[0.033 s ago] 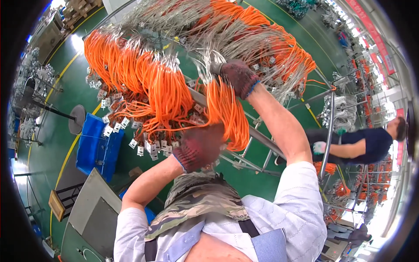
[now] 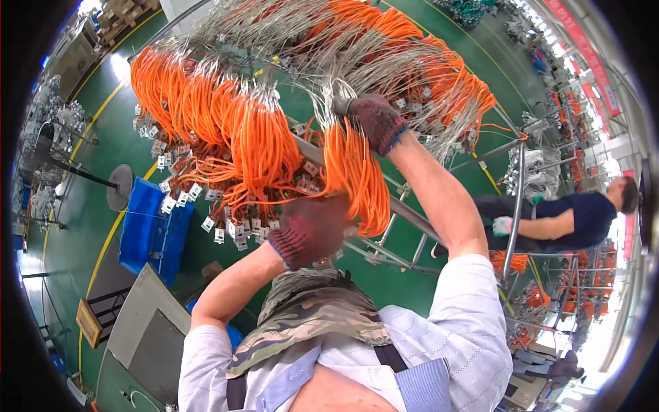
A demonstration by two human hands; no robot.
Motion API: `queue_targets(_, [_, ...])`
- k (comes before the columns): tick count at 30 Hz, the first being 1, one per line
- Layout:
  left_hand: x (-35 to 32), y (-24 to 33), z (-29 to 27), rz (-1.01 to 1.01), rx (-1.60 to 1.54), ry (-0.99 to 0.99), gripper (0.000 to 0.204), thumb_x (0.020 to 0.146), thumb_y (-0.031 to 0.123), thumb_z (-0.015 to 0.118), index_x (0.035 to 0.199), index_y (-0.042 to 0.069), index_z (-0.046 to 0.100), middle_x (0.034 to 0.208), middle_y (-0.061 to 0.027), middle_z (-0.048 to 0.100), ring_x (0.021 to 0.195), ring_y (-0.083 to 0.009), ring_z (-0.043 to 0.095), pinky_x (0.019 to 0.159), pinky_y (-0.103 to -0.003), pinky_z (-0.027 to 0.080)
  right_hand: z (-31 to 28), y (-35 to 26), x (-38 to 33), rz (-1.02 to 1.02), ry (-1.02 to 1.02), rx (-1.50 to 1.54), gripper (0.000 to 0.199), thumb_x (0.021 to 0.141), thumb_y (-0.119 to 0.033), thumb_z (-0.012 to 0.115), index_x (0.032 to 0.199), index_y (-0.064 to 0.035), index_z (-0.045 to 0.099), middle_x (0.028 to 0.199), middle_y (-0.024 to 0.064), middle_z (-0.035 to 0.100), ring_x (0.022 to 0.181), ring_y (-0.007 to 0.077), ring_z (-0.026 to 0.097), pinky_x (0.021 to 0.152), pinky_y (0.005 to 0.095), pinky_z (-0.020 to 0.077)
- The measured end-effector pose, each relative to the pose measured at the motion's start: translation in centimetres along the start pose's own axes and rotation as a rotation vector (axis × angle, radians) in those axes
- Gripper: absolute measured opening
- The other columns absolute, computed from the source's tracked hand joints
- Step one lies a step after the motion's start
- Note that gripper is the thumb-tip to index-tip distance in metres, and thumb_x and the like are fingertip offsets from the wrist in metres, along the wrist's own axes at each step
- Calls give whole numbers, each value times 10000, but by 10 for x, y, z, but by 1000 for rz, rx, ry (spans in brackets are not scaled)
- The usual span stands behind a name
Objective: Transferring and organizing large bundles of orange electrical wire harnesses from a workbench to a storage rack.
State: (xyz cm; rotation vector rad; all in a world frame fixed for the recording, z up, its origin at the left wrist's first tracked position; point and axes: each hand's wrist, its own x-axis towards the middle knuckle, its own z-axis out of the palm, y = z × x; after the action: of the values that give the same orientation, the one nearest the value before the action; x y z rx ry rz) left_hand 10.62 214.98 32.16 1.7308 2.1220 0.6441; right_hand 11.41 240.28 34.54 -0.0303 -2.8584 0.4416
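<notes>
Dark red, stained work gloves cover both my hands. My right hand [image 2: 376, 122] is closed around the silvery upper part of a bundle of orange cables [image 2: 357, 180], which hangs over a metal bar [image 2: 406, 214]. At the bundle's lower end is my left hand [image 2: 312, 232], blurred, its fingers hidden, so its grip cannot be made out. Just left of it hang more orange cable bundles [image 2: 257, 147] with bare silvery ends on top. Small white tags or connectors [image 2: 237, 230] dangle beneath them.
A second long row of orange and silvery cables [image 2: 412, 51] lies along the rack's far side. To the left stands a blue bin [image 2: 147, 230] on the green floor. A person in dark clothes [image 2: 583, 223] stands at the right, beyond the rack's upright [image 2: 518, 206].
My hands stay nearly in place on and beside the bundle. At the right, the other person's body and gloved hand have shifted slightly.
</notes>
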Motion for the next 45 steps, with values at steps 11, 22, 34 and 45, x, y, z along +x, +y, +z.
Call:
queue_targets(11, [12,16,-20,-183,-850,503,543,868,208,786,1302,-19,552,1150,-133,707,1010,-211,690,902,-376,546,22,18,-14,123,-34,247,222,919,-254,699,1033,-62,701,888,159,721,813,304,700,735,413,544])
queue_targets(22, [14,26,-5,-256,-836,470,511,929,147,717,1376,-9,526,1168,-116,700,1080,-223,672,988,-369,507,70,32,-6,550,-215,1791,408,1009,-307,552,1160,48,685,1070,171,752,941,208,738,876,375,593])
queue_targets(34, [0,-15,-6,-390,-1170,668,274,962,78,665,1217,-5,608,1037,-49,675,930,-150,618,872,-320,524,10,-15,-41,568,62,1502,443,1019,-423,613,1118,7,658,1027,130,730,868,187,719,741,353,617])
queue_targets(45, [34,-7,22,-170,-379,780,762,858,141,822,1468,-14,393,1273,-204,622,1172,-314,641,998,-428,514,-28,-61,-56,886,54,1407,211,957,-274,654,998,-68,643,714,4,577,621,117,587,575,297,530])
